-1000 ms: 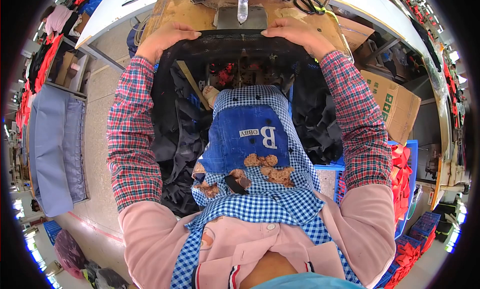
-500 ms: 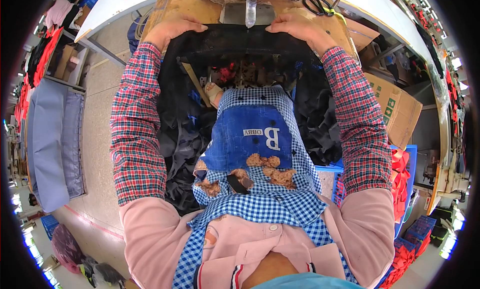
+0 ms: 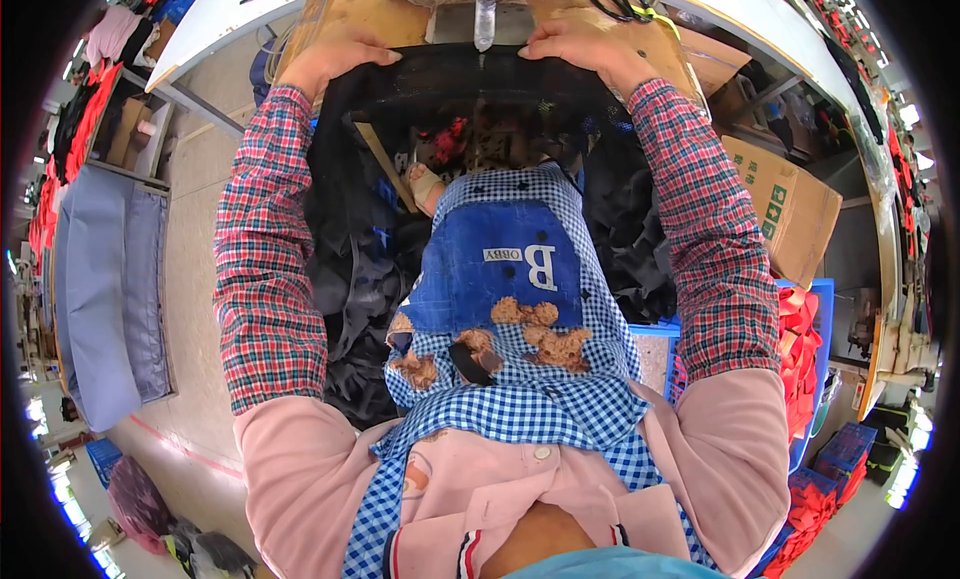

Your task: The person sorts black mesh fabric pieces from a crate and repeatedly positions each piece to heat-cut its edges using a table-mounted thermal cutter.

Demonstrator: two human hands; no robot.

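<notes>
A length of thin black mesh fabric (image 3: 450, 79) is stretched across the front edge of a worn wooden worktable (image 3: 410, 24). Its sides drape down toward the lap. My left hand (image 3: 345, 59) grips the fabric at its left top corner, thumb pointing inward. At the opposite corner, my right hand (image 3: 580, 49) holds it in the same way; the other fingers of both hands are partly hidden. Between the hands, a clear, pointed upright part (image 3: 485, 21) comes down to the fabric's top edge. A metal plate (image 3: 515, 24) lies behind it on the table.
Dark cloth pieces (image 3: 365, 324) pile up on both sides of my lap. A cardboard box (image 3: 785, 209) stands at right, above a blue crate of red cloth (image 3: 798, 349). Black cables (image 3: 620, 1) lie on the table. A grey-blue covered bench (image 3: 110, 279) is at left.
The whole view has shifted slightly, so everything appears a little further left. Both hands keep their hold on the black fabric, with no clear movement relative to the table.
</notes>
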